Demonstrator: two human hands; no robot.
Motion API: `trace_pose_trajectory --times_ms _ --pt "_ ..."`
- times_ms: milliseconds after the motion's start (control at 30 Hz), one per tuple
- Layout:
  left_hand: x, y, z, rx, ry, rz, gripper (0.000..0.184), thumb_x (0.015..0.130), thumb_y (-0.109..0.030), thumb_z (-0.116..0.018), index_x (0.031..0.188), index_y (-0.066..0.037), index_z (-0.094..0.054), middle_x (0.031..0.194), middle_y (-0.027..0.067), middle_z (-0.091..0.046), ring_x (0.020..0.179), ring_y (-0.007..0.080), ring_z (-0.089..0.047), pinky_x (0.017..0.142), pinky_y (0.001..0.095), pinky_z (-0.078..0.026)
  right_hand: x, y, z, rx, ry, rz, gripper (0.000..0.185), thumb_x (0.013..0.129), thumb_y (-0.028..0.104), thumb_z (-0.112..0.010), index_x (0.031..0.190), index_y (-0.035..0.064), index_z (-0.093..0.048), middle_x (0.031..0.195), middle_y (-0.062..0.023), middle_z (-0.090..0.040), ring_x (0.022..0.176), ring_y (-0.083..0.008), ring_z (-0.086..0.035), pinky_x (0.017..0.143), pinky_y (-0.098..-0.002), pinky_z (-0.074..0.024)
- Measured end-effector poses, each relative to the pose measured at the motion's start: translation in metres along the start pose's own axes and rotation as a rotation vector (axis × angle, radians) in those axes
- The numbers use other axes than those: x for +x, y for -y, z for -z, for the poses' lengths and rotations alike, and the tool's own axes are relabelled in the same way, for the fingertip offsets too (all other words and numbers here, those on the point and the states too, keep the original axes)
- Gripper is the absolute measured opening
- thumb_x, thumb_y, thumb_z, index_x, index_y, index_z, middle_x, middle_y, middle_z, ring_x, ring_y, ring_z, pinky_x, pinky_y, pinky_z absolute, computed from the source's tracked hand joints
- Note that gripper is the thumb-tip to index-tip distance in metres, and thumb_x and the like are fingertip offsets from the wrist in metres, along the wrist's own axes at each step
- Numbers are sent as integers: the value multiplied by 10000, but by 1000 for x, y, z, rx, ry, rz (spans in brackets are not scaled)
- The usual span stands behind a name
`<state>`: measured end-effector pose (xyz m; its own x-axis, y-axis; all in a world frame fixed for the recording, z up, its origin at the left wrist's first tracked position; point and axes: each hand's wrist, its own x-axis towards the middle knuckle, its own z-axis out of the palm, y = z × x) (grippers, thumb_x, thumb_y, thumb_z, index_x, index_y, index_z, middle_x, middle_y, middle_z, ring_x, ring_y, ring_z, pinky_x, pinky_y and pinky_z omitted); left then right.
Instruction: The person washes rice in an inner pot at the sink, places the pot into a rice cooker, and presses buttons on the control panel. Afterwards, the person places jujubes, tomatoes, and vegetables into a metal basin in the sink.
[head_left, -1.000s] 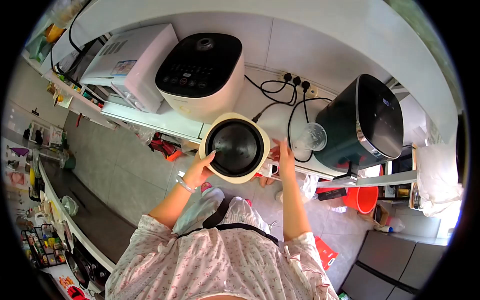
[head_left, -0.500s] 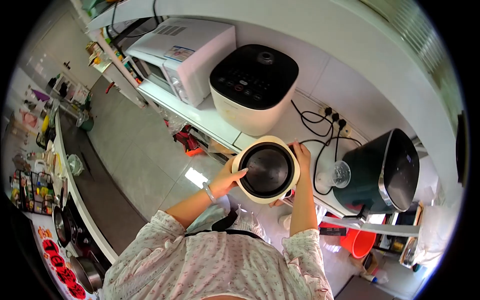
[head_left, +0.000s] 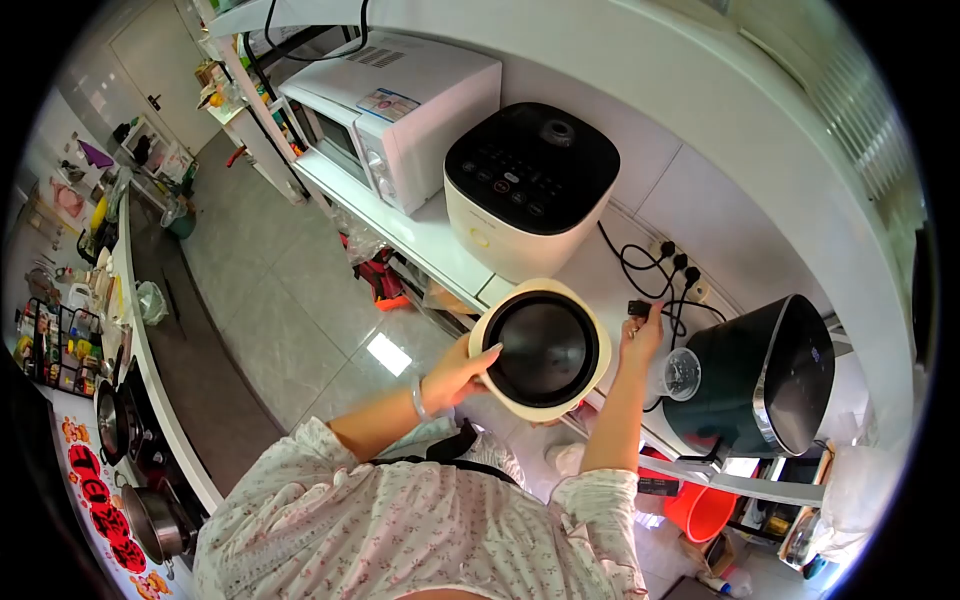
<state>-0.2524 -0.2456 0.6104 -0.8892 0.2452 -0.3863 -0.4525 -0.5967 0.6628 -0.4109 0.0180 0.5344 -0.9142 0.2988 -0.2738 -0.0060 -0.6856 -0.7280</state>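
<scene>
A cream-rimmed appliance with a round dark top [head_left: 542, 349] is held in front of the shelf by my left hand [head_left: 457, 376], its thumb on the rim. My right hand [head_left: 641, 336] is apart from it, to its right, with the fingers closed on a black plug [head_left: 638, 308] at the end of a cord. Behind the appliance stands a cream rice cooker with a black lid [head_left: 533, 170]. A clear plastic cup [head_left: 681, 374] lies beside my right hand, against a dark green air fryer [head_left: 755, 380].
A white microwave [head_left: 400, 110] stands on the white shelf [head_left: 400, 231] at the left. Several black plugs sit in a wall power strip [head_left: 697, 290]. A red bucket [head_left: 701, 510] is below right. Pans stand on the stove at far left.
My right hand has left the appliance's rim and now holds the black plug. The view has swung left, so the shelf items sit farther right. My left hand still grips the appliance.
</scene>
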Motion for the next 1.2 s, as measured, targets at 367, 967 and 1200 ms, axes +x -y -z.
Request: trace_pose_trajectory --times_ms 367,967,1200 --pt "-69 -138 26 87 -56 -217 545 797 -259 -556 1245 -96 -294 1182 51 -433 1071 184 -447 889 355 -403 -21 1 -17 -427 151 -173 317 816 326 -533 737 20 -552 454 41 -359 330 -32 -286 312 -165 -185" --pt "148 -407 93 356 -393 -292 401 762 -356 -557 1065 -105 -479 1054 104 -520 946 287 -517 790 503 -432 -47 -44 -21 -351 -60 50 265 817 269 -542 706 32 -497 470 8 -361 330 -63 -291 314 -197 -193" --pt "185 -462 164 722 -428 -282 675 674 -619 -485 1088 -88 -448 1026 112 -525 830 297 -556 688 420 -466 -45 -60 -28 -229 -164 -2 261 805 278 -559 701 71 -439 514 -8 -413 415 -81 -400 357 -190 -274"
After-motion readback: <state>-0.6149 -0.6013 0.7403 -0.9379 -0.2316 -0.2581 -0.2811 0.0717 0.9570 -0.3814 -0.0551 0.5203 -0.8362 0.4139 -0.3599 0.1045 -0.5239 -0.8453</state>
